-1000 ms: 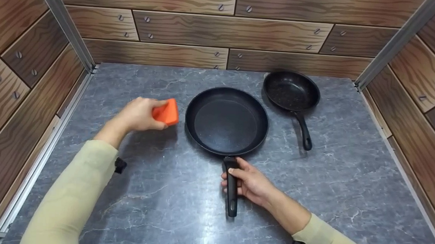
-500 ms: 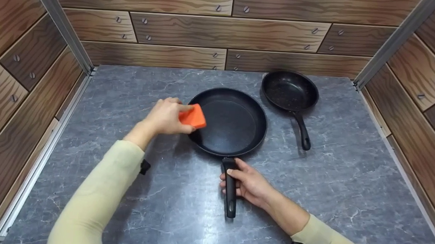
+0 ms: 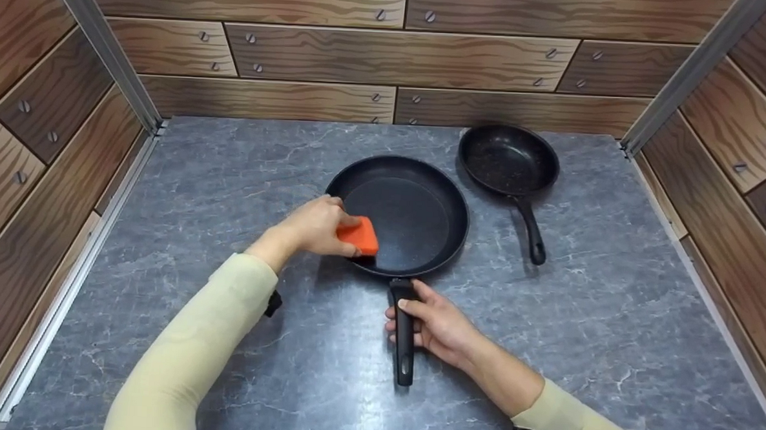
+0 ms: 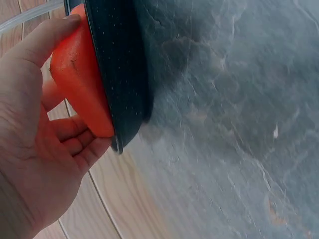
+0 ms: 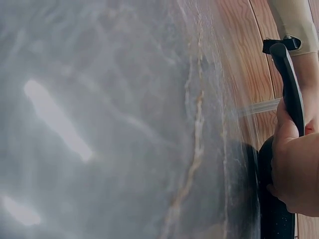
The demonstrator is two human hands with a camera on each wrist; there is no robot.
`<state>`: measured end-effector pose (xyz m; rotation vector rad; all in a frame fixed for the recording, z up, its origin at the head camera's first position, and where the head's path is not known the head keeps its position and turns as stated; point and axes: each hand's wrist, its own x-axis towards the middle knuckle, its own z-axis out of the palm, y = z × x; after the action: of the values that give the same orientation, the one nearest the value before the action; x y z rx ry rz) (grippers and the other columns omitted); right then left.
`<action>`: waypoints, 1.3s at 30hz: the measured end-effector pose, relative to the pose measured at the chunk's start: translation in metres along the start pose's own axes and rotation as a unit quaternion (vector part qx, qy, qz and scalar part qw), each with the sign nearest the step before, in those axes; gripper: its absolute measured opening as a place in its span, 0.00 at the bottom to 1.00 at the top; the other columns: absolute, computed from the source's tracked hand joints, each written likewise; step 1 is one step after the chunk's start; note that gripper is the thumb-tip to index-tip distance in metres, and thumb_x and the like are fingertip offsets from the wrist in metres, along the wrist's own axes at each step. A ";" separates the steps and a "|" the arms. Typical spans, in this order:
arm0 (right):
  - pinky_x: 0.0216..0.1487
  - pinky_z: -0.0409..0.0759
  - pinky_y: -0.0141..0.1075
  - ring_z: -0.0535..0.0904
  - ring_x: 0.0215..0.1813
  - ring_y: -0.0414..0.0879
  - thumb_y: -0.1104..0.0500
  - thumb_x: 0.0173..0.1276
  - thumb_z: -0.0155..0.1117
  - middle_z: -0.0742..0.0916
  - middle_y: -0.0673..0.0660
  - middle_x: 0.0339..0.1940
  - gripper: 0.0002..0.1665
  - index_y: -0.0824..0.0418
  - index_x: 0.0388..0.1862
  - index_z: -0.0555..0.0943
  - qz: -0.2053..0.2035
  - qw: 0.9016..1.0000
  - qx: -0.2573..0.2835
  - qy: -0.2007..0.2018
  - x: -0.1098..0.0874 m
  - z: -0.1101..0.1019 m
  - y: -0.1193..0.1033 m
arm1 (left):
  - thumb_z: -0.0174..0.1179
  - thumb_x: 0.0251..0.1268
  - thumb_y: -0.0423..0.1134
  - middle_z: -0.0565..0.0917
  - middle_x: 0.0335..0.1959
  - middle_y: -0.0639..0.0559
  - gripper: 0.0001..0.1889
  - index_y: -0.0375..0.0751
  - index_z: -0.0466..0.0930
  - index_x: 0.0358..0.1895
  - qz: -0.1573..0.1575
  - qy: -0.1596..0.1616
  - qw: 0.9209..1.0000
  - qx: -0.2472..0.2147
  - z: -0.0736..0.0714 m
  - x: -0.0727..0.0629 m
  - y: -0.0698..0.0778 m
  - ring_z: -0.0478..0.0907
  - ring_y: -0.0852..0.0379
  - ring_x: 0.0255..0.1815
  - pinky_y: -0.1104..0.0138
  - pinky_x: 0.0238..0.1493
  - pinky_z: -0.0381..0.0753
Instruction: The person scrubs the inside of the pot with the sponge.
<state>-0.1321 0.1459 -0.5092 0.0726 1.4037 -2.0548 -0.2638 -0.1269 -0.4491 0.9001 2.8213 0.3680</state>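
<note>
A large black frying pan (image 3: 409, 210) lies on the grey marbled tabletop, its handle pointing toward me. My left hand (image 3: 318, 228) pinches an orange sponge (image 3: 361, 237) between thumb and fingers, over the pan's lower left inside. In the left wrist view the sponge (image 4: 82, 74) is right at the pan's rim, the thumb on one edge and the fingers curled at the other. My right hand (image 3: 446, 324) grips the pan's black handle (image 3: 404, 345) near the pan body, thumb on top and fingertips showing past the far side. The right wrist view shows that hand (image 5: 296, 169) around the handle.
A smaller black frying pan (image 3: 509, 159) sits at the back right, its handle (image 3: 531, 231) angled toward the front. Wood-patterned walls (image 3: 396, 57) with metal corner posts (image 3: 102, 47) enclose the tabletop (image 3: 230, 163) at the back and sides.
My left hand has moved right with the orange sponge, from beside the large pan to inside it, then slid toward me along its left side. The right hand stays on the handle.
</note>
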 end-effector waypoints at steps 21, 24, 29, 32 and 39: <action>0.48 0.89 0.48 0.89 0.42 0.50 0.66 0.83 0.51 0.86 0.62 0.44 0.45 0.60 0.89 0.41 -0.001 1.000 0.003 -0.006 0.001 0.001 -0.001 | 0.70 0.66 0.62 0.86 0.53 0.43 0.35 0.44 0.83 0.69 0.030 -0.073 0.992 -0.103 0.016 0.009 0.027 0.80 0.47 0.53 0.55 0.60 0.78; 0.49 0.89 0.48 0.89 0.42 0.50 0.66 0.83 0.51 0.86 0.61 0.44 0.45 0.60 0.89 0.41 0.000 1.000 0.003 -0.008 0.000 0.001 -0.001 | 0.70 0.67 0.60 0.86 0.54 0.42 0.34 0.43 0.83 0.69 0.032 -0.074 0.990 -0.118 0.019 0.010 0.031 0.80 0.47 0.53 0.55 0.59 0.79; 0.49 0.89 0.48 0.89 0.41 0.50 0.65 0.83 0.52 0.85 0.61 0.44 0.42 0.62 0.88 0.45 0.002 1.000 0.000 -0.015 0.001 0.002 -0.002 | 0.69 0.68 0.61 0.86 0.54 0.42 0.34 0.44 0.81 0.70 0.043 -0.076 0.987 -0.133 0.026 0.016 0.037 0.80 0.49 0.52 0.56 0.59 0.79; 0.49 0.89 0.48 0.89 0.41 0.49 0.65 0.84 0.52 0.85 0.62 0.44 0.41 0.64 0.87 0.47 0.003 1.000 0.000 -0.019 0.000 0.003 -0.002 | 0.68 0.68 0.62 0.86 0.53 0.42 0.35 0.44 0.80 0.71 0.055 -0.075 0.986 -0.142 0.030 0.020 0.042 0.80 0.50 0.51 0.57 0.57 0.79; 0.49 0.89 0.47 0.89 0.41 0.49 0.65 0.84 0.52 0.85 0.61 0.44 0.36 0.65 0.84 0.51 0.005 1.000 -0.009 -0.022 0.001 0.004 -0.002 | 0.66 0.70 0.61 0.86 0.54 0.42 0.34 0.44 0.80 0.72 0.070 -0.073 0.984 -0.145 0.034 0.027 0.054 0.80 0.50 0.52 0.58 0.59 0.79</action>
<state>-0.1329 0.1421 -0.5068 0.0268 1.3918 -2.0224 -0.2486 -0.0626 -0.4686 1.0157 2.4936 0.6804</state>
